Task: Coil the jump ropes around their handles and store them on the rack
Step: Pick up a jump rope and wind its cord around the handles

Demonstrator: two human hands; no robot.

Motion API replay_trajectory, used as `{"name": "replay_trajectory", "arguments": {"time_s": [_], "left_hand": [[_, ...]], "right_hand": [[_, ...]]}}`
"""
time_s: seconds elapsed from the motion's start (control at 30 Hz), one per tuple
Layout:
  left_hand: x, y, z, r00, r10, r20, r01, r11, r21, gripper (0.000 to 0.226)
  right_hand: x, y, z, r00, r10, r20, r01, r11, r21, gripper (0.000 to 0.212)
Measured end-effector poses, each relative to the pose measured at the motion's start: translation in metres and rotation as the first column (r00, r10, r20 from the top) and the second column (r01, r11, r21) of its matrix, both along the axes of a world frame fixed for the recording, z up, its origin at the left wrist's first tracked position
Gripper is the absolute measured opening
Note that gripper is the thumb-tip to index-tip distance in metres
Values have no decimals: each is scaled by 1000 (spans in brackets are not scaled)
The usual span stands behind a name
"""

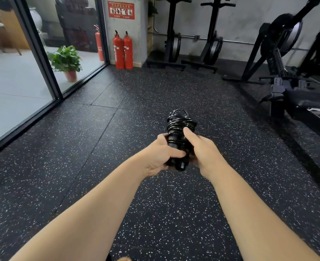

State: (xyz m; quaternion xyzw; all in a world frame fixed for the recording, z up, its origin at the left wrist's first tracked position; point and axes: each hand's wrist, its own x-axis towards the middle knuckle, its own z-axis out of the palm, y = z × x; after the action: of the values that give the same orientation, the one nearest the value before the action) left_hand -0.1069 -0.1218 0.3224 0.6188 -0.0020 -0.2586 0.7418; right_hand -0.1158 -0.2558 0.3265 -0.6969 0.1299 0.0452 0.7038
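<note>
A black jump rope (181, 125) is wound in tight coils around its two black handles, held out in front of me above the speckled floor. My left hand (160, 155) grips the lower part of the handles from the left, thumb across the front. My right hand (202, 149) holds the bundle from the right, its thumb pressed on the coils. A small loop of rope sticks out at the top of the bundle. No storage rack for ropes is in view.
Black speckled rubber floor (136, 102) stretches ahead. Two red fire extinguishers (123, 50) stand at the far wall. Upright rowing machines (193, 40) line the back; another machine (287, 72) sits at right. A glass wall (33, 63) and a potted plant (66, 61) are at left.
</note>
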Motion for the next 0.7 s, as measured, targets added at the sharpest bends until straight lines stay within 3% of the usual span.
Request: {"name": "replay_trajectory", "arguments": {"time_s": [0.13,0.2,0.23,0.3,0.37,0.47,0.7], "left_hand": [[2,-6,-5,997,-70,39,65,991,120,60],[1,-8,-2,983,-138,124,105,964,246,32],[1,-9,-1,983,-119,141,77,959,272,17],[-1,-13,0,988,-2,151,-40,962,272,9],[-4,-20,-2,984,83,157,-125,951,282,19],[-13,-39,-3,985,82,151,-121,956,269,25],[-41,-104,1,976,-163,147,106,936,336,24]], "right_hand": [[5,-1,-4,997,-66,-36,66,998,-14,28],[4,-3,-4,994,-97,-56,96,995,-28,29],[3,-4,-4,992,-110,-62,108,994,-33,29],[-3,-7,-4,989,-130,-71,128,991,-30,27],[-11,-12,-3,984,-158,-77,158,987,-13,27],[-25,-26,1,973,-217,-82,219,976,7,24],[-76,-92,-5,894,-428,-136,437,899,44,26]]}}
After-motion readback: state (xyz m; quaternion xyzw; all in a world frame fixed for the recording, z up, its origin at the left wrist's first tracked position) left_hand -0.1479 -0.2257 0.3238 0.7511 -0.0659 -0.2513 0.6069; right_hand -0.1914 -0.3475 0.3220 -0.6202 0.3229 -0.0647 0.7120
